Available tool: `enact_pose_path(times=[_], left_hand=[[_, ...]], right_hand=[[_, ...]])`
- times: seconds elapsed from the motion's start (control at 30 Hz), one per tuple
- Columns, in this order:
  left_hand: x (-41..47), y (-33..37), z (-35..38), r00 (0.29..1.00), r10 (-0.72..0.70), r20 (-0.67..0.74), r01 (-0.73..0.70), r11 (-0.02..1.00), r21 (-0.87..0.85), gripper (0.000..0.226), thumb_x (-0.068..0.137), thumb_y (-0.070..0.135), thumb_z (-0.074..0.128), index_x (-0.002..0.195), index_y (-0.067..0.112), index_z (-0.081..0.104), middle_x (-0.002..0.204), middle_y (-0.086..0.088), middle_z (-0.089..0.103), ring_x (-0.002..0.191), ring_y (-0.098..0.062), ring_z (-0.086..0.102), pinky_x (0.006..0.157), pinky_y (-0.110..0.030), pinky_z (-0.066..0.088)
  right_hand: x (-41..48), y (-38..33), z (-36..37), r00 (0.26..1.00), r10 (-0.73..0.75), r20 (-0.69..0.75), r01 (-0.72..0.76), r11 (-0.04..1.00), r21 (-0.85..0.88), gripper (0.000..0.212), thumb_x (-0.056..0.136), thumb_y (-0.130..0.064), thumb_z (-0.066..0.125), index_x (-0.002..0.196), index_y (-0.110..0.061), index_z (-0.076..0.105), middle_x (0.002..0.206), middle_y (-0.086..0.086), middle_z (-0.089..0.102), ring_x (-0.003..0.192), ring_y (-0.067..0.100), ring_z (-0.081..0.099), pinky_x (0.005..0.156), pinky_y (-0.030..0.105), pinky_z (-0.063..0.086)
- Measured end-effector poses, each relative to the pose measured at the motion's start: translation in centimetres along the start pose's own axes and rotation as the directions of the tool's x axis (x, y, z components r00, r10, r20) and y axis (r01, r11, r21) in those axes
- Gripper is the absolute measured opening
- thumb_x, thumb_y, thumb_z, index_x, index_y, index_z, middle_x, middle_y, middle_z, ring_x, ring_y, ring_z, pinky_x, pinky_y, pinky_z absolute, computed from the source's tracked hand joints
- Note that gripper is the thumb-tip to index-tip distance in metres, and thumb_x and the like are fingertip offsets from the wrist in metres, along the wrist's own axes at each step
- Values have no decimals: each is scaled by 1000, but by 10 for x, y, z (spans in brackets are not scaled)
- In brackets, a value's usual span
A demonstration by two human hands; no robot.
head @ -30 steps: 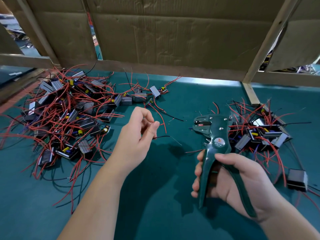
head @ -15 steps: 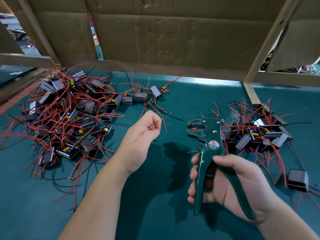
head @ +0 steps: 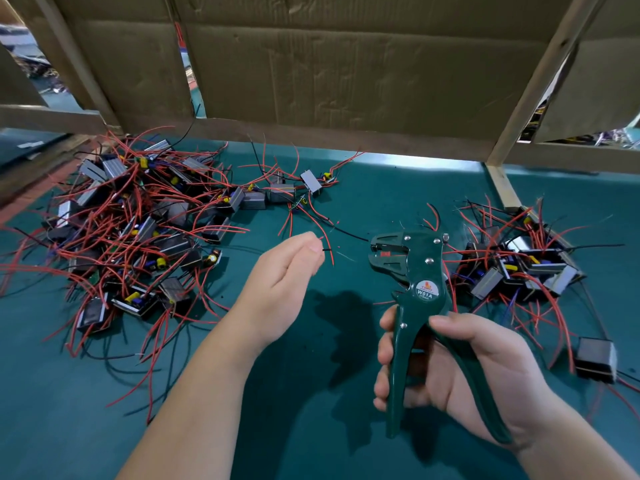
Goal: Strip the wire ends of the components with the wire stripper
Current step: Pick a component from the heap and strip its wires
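Over the teal table (head: 69, 410), a short black wire bit (head: 327, 250) is pinched in the left hand (head: 287, 275), turned since a second ago. The dark green wire stripper (head: 415, 271), gripped by the right hand (head: 453, 362), has been shifted leftward. One strip seems finished; many red-wired grey components (head: 138, 230) are heaped further left.

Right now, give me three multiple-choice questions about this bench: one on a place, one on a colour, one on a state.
1. The larger pile of components lies: A) at left B) at right C) dead centre.
2. Handles of the wire stripper are: A) red B) dark green C) yellow.
3. The left hand: A) pinches a black wire piece B) lies flat C) grips the stripper.

Answers:
1 A: most components sit at left.
2 B: the tool in the right hand is dark green.
3 A: the black wire piece sticks out from its fingers.
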State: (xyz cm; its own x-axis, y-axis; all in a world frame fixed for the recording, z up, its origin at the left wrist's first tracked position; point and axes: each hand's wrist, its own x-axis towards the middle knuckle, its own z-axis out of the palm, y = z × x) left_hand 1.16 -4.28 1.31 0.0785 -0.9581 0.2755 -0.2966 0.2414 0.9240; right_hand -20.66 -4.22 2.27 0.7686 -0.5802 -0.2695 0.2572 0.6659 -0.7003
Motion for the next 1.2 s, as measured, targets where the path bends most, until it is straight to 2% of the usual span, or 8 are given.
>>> enact_pose_path(times=[0.07, 0.13, 0.23, 0.33, 0.43, 0.63, 0.97, 1.2], left_hand=[[0, 3, 3, 1000, 28, -10, -28, 999, -24, 29, 96, 26, 33, 71, 11, 35, 57, 13, 32, 53, -5, 26, 49, -15, 23], [-1, 7, 6, 1000, 9, -29, -12, 993, -115, 24, 94, 24, 34, 72, 15, 41, 60, 4, 29, 56, -14, 23, 51, -24, 20], [-4, 9, 11, 1000, -6, -9, 4, 988, -153, 23, 92, 22, 36, 71, 19, 44, 65, -6, 28, 59, -19, 22, 52, -28, 21], [-6, 10, 14, 999, 20, 47, -15, 996, -89, 25, 93, 25, 38, 69, 24, 45, 62, 9, 36, 58, -10, 32, 54, -20, 28], [-7, 12, 13, 996, 38, 76, -37, 999, -16, 24, 93, 26, 42, 70, 24, 47, 57, 15, 41, 54, -5, 37, 53, -18, 31], [-5, 13, 8, 976, 217, 14, -215, 952, 218, 22, 92, 15, 50, 73, 25, 55, 65, 11, 47, 62, -3, 42, 59, -14, 32], [-5, 13, 9, 962, 273, 10, -261, 909, 325, 22, 95, 14, 49, 77, 6, 60, 69, 3, 47, 65, -5, 41, 62, -14, 31], [-6, 13, 7, 958, 287, 5, -269, 890, 369, 20, 93, 14, 52, 76, 9, 61, 67, 2, 47, 63, -5, 40, 59, -15, 30]], right_hand=[[2, 3, 1, 998, 44, -39, -45, 999, -29, 58, 50, -30, 83, 98, -1, 68, 85, 26, 59, 71, 42, 61, 71, 55, 52], [4, 7, 3, 993, 86, -76, -89, 995, -48, 55, 47, -28, 81, 94, -1, 69, 84, 26, 59, 69, 41, 61, 70, 54, 53], [4, 10, 8, 995, 97, -5, -97, 995, -15, 47, 56, -25, 76, 95, -1, 68, 84, 26, 59, 70, 41, 62, 69, 52, 53], [1, 6, 12, 991, 37, 128, -39, 999, 9, 46, 64, -26, 77, 102, -2, 66, 87, 25, 61, 75, 42, 63, 74, 53, 52], [-1, 3, 12, 984, 11, 178, -8, 1000, -17, 43, 68, -27, 76, 104, -5, 65, 88, 24, 61, 77, 42, 62, 76, 53, 51], [-1, 4, 9, 989, 5, 146, 4, 998, -62, 44, 67, -28, 76, 102, -5, 64, 86, 24, 60, 75, 42, 63, 72, 51, 51], [3, 9, 5, 997, -44, 60, 52, 987, -151, 42, 65, -28, 81, 95, -5, 63, 77, 25, 58, 64, 37, 62, 64, 47, 51], [3, 10, 4, 998, -46, 40, 51, 988, -147, 40, 64, -27, 81, 94, -6, 65, 76, 25, 59, 62, 37, 63, 63, 47, 52]])
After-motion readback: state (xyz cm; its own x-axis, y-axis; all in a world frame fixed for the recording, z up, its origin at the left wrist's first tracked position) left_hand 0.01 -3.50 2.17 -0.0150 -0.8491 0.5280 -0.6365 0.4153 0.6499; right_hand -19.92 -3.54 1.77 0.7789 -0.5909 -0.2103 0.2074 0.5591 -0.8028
